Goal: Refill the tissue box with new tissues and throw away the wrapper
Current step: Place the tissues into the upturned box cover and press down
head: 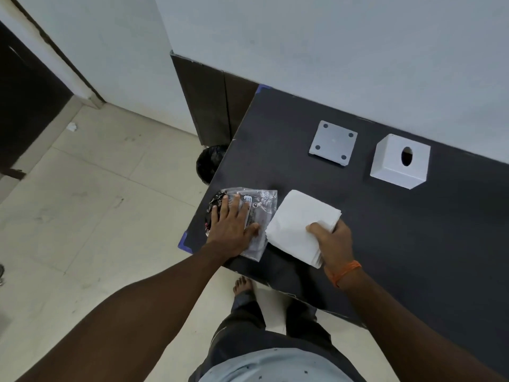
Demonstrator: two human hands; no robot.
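A stack of white tissues (296, 221) lies near the front left of the dark table (413, 230). My right hand (334, 244) grips the stack's near right corner, thumb on top. Left of it lies the clear plastic wrapper (261, 205), flattened on the table's left edge. My left hand (231, 224) presses flat on the wrapper with fingers spread. The white cube tissue box cover (399, 161), with an oval hole in its top, stands at the back right. Its flat square base plate (333, 143) lies apart, just left of the cover.
A bin lined with a black bag (210, 162) stands on the floor, partly hidden behind the table's left edge. A white wall runs along the table's back. Beige floor tiles spread to the left, with a crumpled white scrap (72, 126) lying on them. My bare foot (243, 285) shows below the table.
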